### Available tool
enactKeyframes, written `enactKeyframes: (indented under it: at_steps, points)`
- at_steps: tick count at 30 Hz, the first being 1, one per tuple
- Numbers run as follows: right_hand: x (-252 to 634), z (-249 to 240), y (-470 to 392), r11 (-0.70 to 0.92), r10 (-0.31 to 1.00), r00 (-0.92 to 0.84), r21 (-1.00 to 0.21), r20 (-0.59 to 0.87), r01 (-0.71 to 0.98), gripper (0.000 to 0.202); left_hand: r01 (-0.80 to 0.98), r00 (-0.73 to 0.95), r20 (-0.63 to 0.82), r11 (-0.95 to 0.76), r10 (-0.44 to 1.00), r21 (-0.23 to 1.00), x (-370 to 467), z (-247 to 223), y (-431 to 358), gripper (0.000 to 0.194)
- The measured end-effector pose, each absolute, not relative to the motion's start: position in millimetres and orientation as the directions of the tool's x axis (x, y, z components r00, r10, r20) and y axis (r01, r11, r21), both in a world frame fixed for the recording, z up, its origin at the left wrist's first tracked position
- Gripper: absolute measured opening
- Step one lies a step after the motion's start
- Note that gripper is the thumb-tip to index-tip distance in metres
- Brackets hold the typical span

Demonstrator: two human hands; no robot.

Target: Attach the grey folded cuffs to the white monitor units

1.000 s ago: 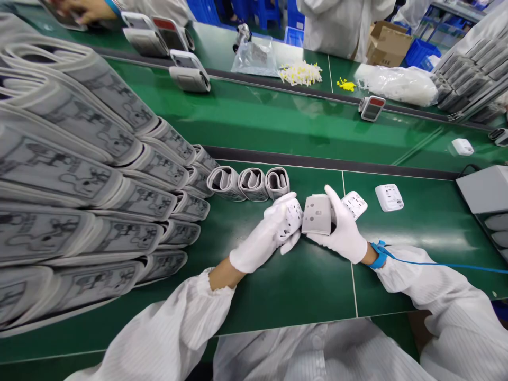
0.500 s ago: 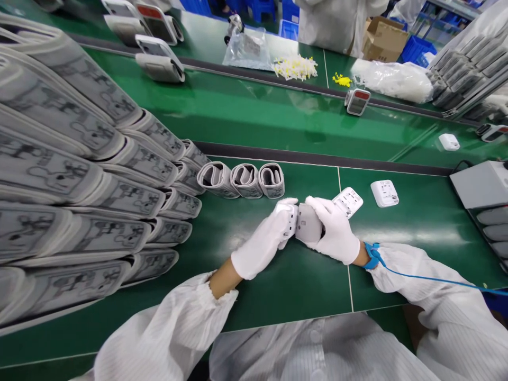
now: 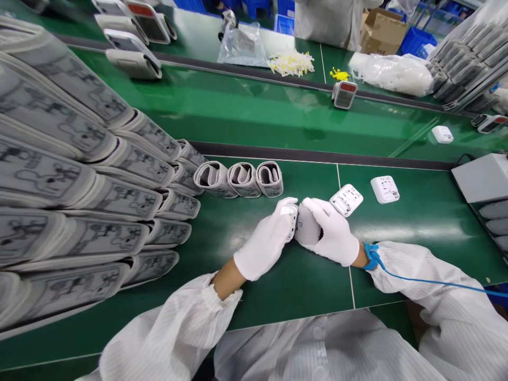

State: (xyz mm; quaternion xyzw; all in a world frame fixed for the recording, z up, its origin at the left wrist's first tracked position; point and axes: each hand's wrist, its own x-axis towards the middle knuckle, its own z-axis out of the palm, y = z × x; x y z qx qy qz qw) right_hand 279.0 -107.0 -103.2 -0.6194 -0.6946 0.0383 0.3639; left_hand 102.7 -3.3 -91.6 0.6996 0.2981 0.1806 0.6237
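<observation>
In the head view, my left hand (image 3: 265, 244), in a white glove, is closed around a white wrist blood pressure monitor body (image 3: 292, 222) with dark slots along its edge. My right hand (image 3: 335, 235), gloved too with a blue strap at the wrist, grips a rounded grey piece (image 3: 306, 225). The two parts meet edge to edge, and the fingers hide much of both. Just beyond my right hand lies a white monitor body (image 3: 346, 200), printed side up. A second body (image 3: 384, 189) rests farther right.
Three rolled cuffs (image 3: 270, 179) stand in a row behind my hands. Stacked printed cuffs (image 3: 107, 227) fill the left side. Across the back runs a green conveyor belt (image 3: 246, 111) carrying finished-looking monitors (image 3: 344, 95). A grey box (image 3: 482, 177) stands right.
The monitors on the belt have shifted left. My hands stay almost in place, with the white body and the grey piece still held together.
</observation>
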Motion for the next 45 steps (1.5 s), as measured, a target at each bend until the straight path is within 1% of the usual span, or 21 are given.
enactKeyframes:
  at_steps: [4, 7, 9, 11, 12, 14, 16, 18, 20, 23, 24, 26, 28, 29, 30, 32, 33, 36, 39, 42, 45]
  points:
    - [272, -97, -103, 0.242, 0.898, 0.0, -0.493, 0.441, 0.835, 0.063, 0.312, 0.764, -0.107, -0.219, 0.636, 0.925, 104, -83, -6, 0.07]
    - [268, -95, -102, 0.202, 0.929, -0.005, -0.496, 0.37, 0.845, 0.057, 0.47, 0.734, -0.172, -0.31, 0.657, 0.826, 108, -72, -10, 0.066]
    - [267, -98, -102, 0.181, 0.944, 0.0, -0.518, 0.33, 0.836, 0.058, 0.581, 0.7, -0.251, -0.329, 0.669, 0.745, 111, -66, -13, 0.075]
    - [269, -102, -103, 0.186, 0.948, 0.011, -0.583, 0.317, 0.791, 0.067, 0.625, 0.689, -0.261, -0.372, 0.677, 0.686, 112, -64, -16, 0.094]
    - [270, -105, -104, 0.197, 0.947, 0.017, -0.626, 0.32, 0.754, 0.073, 0.607, 0.706, -0.222, -0.413, 0.673, 0.679, 111, -65, -17, 0.101]
    - [272, -107, -104, 0.205, 0.946, 0.048, -0.706, 0.321, 0.678, 0.081, 0.504, 0.77, -0.084, -0.523, 0.632, 0.687, 108, -67, -17, 0.105]
    - [273, -107, -102, 0.19, 0.943, 0.094, -0.751, 0.319, 0.633, 0.086, 0.391, 0.824, 0.035, -0.612, 0.566, 0.687, 104, -70, -15, 0.098]
    - [273, -103, -99, 0.158, 0.941, 0.147, -0.777, 0.306, 0.609, 0.086, 0.351, 0.843, 0.072, -0.645, 0.533, 0.678, 100, -72, -12, 0.086]
    - [274, -98, -98, 0.129, 0.942, 0.184, -0.806, 0.282, 0.577, 0.085, 0.377, 0.83, 0.06, -0.638, 0.554, 0.671, 99, -74, -10, 0.078]
    - [277, -92, -101, 0.078, 0.96, 0.203, -0.879, 0.194, 0.471, 0.084, 0.441, 0.777, 0.034, -0.581, 0.629, 0.684, 99, -75, -8, 0.075]
    - [279, -91, -103, 0.053, 0.968, 0.204, -0.913, 0.146, 0.405, 0.08, 0.463, 0.75, 0.02, -0.546, 0.661, 0.698, 100, -76, -7, 0.074]
    - [284, -92, -106, -0.004, 0.981, 0.191, -0.977, 0.038, 0.212, 0.069, 0.493, 0.684, -0.013, -0.449, 0.73, 0.745, 100, -75, -2, 0.069]
    - [290, -94, -106, -0.03, 0.985, 0.17, -0.999, -0.026, 0.024, 0.063, 0.425, 0.64, -0.034, -0.316, 0.768, 0.848, 99, -74, 7, 0.06]
    - [292, -95, -106, -0.029, 0.985, 0.169, -0.999, -0.034, -0.028, 0.062, 0.35, 0.633, -0.039, -0.241, 0.773, 0.905, 98, -72, 12, 0.057]
    - [293, -97, -105, -0.026, 0.983, 0.18, -0.999, -0.034, -0.044, 0.06, 0.266, 0.635, -0.041, -0.168, 0.772, 0.949, 98, -71, 17, 0.054]
    - [294, -99, -101, -0.028, 0.977, 0.212, -1.0, -0.025, 0.009, 0.055, 0.15, 0.651, -0.055, -0.057, 0.757, 0.987, 97, -70, 24, 0.055]
    - [294, -100, -100, -0.022, 0.974, 0.224, -0.998, -0.008, 0.061, 0.052, 0.139, 0.661, -0.072, -0.028, 0.747, 0.99, 96, -70, 26, 0.055]
    - [293, -102, -97, 0.059, 0.967, 0.226, -0.969, 0.115, 0.238, 0.048, 0.181, 0.68, -0.112, -0.018, 0.725, 0.983, 99, -73, 27, 0.053]
    - [294, -106, -96, 0.155, 0.948, 0.201, -0.91, 0.247, 0.385, 0.041, 0.217, 0.689, -0.129, -0.034, 0.713, 0.976, 103, -77, 22, 0.057]
    - [296, -111, -96, 0.206, 0.932, 0.176, -0.864, 0.316, 0.46, 0.036, 0.238, 0.679, -0.132, -0.046, 0.722, 0.97, 107, -79, 17, 0.059]
    - [296, -114, -96, 0.245, 0.923, 0.146, -0.838, 0.355, 0.487, 0.036, 0.221, 0.667, -0.135, -0.021, 0.732, 0.975, 107, -80, 13, 0.059]
